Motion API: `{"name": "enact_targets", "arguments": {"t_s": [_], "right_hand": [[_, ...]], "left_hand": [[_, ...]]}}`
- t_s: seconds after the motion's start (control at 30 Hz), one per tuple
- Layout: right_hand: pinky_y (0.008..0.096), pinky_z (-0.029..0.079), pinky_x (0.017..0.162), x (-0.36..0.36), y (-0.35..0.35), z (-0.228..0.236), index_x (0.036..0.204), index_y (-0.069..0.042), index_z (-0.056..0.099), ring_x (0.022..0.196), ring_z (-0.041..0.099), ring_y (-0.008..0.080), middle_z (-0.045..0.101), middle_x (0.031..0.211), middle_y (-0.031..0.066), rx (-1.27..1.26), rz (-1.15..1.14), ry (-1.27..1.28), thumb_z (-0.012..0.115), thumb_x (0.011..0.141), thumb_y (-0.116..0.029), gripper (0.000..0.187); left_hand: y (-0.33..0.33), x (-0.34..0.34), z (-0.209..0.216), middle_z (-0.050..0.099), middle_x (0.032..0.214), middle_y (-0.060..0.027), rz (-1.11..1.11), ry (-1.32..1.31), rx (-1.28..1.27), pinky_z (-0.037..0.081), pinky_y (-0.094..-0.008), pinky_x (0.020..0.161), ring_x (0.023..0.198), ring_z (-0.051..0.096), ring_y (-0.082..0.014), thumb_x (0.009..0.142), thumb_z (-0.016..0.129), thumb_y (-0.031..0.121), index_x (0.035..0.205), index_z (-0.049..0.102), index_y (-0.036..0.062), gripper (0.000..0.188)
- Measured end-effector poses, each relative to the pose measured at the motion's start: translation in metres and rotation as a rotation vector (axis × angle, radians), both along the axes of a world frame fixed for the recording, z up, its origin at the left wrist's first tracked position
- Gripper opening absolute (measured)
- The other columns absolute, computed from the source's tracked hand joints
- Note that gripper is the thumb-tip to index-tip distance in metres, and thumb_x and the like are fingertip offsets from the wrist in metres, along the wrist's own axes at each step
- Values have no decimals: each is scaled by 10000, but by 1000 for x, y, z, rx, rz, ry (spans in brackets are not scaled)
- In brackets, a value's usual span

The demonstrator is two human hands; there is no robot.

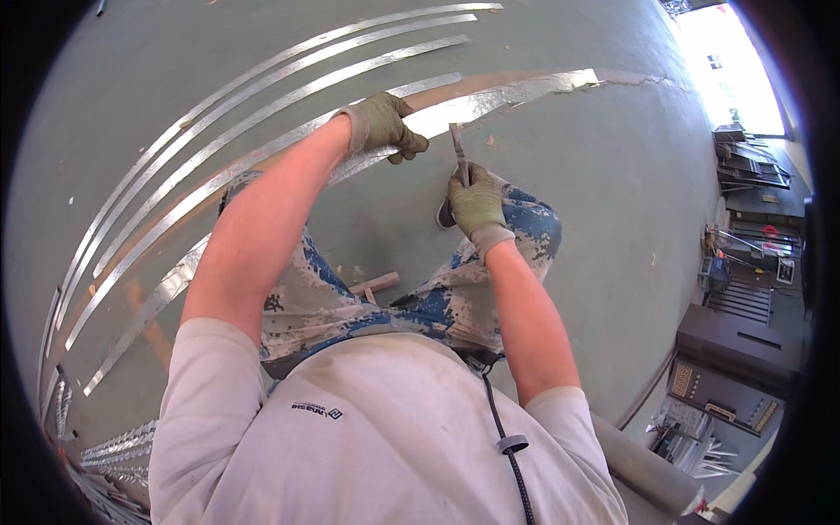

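Head view: tool [458,144] partly hidden in right hand [478,201].

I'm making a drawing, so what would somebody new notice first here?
Probably the long shiny metal strips stretching across the floor at upper left. Next, near the upper middle, the gloved left hand is over a wider shiny strip and the gloved right hand holds a narrow tool. A dazzling opening shines at upper right.

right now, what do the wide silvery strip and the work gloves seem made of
Wide silvery strip: probably thin sheet metal or foil, shiny, from its bright glare and uneven reflections. Work gloves: likely fabric, perhaps coated; matt olive green, with soft creases.
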State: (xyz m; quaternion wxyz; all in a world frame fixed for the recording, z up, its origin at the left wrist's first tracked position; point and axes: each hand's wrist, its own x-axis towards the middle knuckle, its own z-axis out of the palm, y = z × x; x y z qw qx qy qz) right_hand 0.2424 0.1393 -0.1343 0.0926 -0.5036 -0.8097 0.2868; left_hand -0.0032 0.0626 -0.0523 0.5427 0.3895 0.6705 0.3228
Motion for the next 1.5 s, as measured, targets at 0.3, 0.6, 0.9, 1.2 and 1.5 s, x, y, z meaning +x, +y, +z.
{"name": "enact_targets", "arguments": {"t_s": [0.3,0.6,0.9,1.2,1.5], "right_hand": [[534,542,1019,-24,-9,27,1242,-47,655,1195,693,454,716,1257,262,115,-29,-459,578,1002,-278,342],[530,557,1024,-25,-21,30,1290,-65,668,1253,673,412,658,1361,227,36,-104,-466,616,978,-238,360],[557,562,995,-2,-18,14,1353,-108,645,1160,705,457,655,1354,241,132,-33,-313,597,1022,-317,395],[508,527,1031,25,-20,-16,1372,-70,670,1197,675,466,718,1256,282,-430,57,38,608,1037,-394,470],[482,531,999,12,-12,-13,1344,-76,692,1157,683,461,738,1209,262,-548,132,98,624,1042,-403,451]], "left_hand": [[23,-13,-52,784,866,-113,-63,-116,6,585,-365,562,686,715,-167,877,898,178,1069,755,-33,320],[13,-2,-34,785,852,-125,-54,5,7,605,-339,599,673,725,-163,852,903,198,1062,767,-44,348],[-3,4,-19,799,895,-117,13,-69,-22,597,-302,590,717,748,-166,956,845,271,1108,774,-9,326],[-6,7,-14,785,901,-130,120,-52,-30,572,-330,716,744,714,-166,1029,765,339,1184,717,-39,412],[-10,9,-8,770,903,-114,157,-68,-23,587,-320,713,760,708,-159,1026,766,328,1188,721,-47,411]]}}
